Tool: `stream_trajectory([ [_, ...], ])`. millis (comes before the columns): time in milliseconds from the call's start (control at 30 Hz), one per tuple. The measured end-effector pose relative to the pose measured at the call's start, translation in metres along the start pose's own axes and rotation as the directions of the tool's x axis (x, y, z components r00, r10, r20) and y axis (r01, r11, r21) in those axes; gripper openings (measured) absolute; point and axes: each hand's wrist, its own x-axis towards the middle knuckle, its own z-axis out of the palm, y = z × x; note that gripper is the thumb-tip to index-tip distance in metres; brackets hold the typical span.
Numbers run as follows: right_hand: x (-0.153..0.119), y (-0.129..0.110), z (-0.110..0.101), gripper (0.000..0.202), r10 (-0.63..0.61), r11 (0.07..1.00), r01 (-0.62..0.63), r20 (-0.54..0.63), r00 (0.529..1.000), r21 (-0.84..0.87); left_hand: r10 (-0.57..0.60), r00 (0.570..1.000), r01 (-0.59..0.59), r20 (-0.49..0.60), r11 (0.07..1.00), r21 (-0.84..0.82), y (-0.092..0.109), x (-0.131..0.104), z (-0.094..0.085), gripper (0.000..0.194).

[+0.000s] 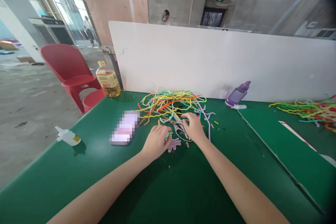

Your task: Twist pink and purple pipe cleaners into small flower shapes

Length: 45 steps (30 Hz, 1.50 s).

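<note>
My left hand (156,141) is closed, its fingers and thumb pinching a small shape of lilac and mint-green pipe cleaner (174,144) just above the table. Its curled lilac ends stick out to the right of the thumb. My right hand (194,128) hovers over a pair of scissors (179,126), thumb and forefinger apart near the handles. The scissors lie among loose strands, partly hidden by that hand. Beyond both hands spreads a tangled pile of pipe cleaners (170,102) in yellow, orange, green and lilac. Small cut bits lie around it.
A pixelated phone-like slab (125,127) and a white glue bottle (68,136) are on the left of the green table (105,178). An oil jug (108,80) stands at the back left. A purple bottle (237,93), a green board (286,150) and more pipe cleaners (312,112) occupy the right. A white partition (210,63) rises behind.
</note>
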Motion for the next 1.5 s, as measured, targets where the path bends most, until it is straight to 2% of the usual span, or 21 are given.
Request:
stream_trajectory([
  [133,0.008,0.005,0.011,0.025,0.082,0.996,-0.079,-0.049,0.995,0.046,-0.180,0.978,0.176,-0.108,0.983,-0.043,-0.018,0.026,0.008,0.016],
  [267,0.011,0.023,0.015,0.023,0.098,0.994,-0.096,-0.022,0.995,0.054,-0.286,0.943,0.277,-0.172,0.958,-0.077,-0.032,0.033,0.011,0.015],
  [467,0.006,0.043,0.015,0.023,0.088,0.995,-0.088,-0.001,0.996,0.038,-0.345,0.922,0.331,-0.178,0.938,-0.103,-0.042,0.022,0.015,0.013],
  [700,-0.002,0.043,0.014,0.024,0.068,0.997,-0.068,-0.006,0.998,0.023,-0.388,0.900,0.374,-0.198,0.921,-0.104,-0.057,0.020,0.014,0.026],
  [833,-0.003,0.041,0.014,0.023,0.049,0.999,-0.049,-0.012,0.999,-0.007,-0.341,0.931,0.328,-0.133,0.938,-0.109,-0.056,0.020,0.012,0.031],
  [1000,-0.001,0.039,0.018,0.023,0.012,0.999,-0.013,-0.027,1.000,-0.046,-0.150,0.988,0.144,-0.030,0.979,-0.148,-0.041,0.025,0.011,0.033],
  [1067,-0.001,0.037,0.019,0.024,-0.004,0.999,0.003,-0.030,1.000,-0.049,-0.068,0.998,0.070,0.012,0.982,-0.175,-0.036,0.027,0.012,0.031],
  [1133,-0.001,0.036,0.019,0.027,-0.020,0.999,0.019,-0.031,0.999,-0.044,-0.040,0.999,0.044,0.025,0.982,-0.186,-0.034,0.028,0.014,0.028],
  [1200,-0.002,0.034,0.017,0.032,-0.029,0.999,0.028,-0.036,0.999,-0.030,-0.076,0.997,0.074,-0.006,0.982,-0.175,-0.038,0.028,0.016,0.027],
  [1300,-0.001,0.034,0.015,0.034,-0.015,1.000,0.015,-0.063,0.998,-0.002,-0.192,0.975,0.174,-0.116,0.973,-0.150,-0.051,0.026,0.016,0.028],
  [1400,0.000,0.037,0.014,0.030,0.026,0.999,-0.023,-0.098,0.995,0.036,-0.306,0.923,0.274,-0.234,0.949,-0.158,-0.066,0.025,0.017,0.027],
  [1500,0.000,0.041,0.014,0.028,0.086,0.994,-0.076,-0.126,0.988,0.081,-0.378,0.875,0.335,-0.304,0.924,-0.183,-0.076,0.024,0.017,0.029],
])
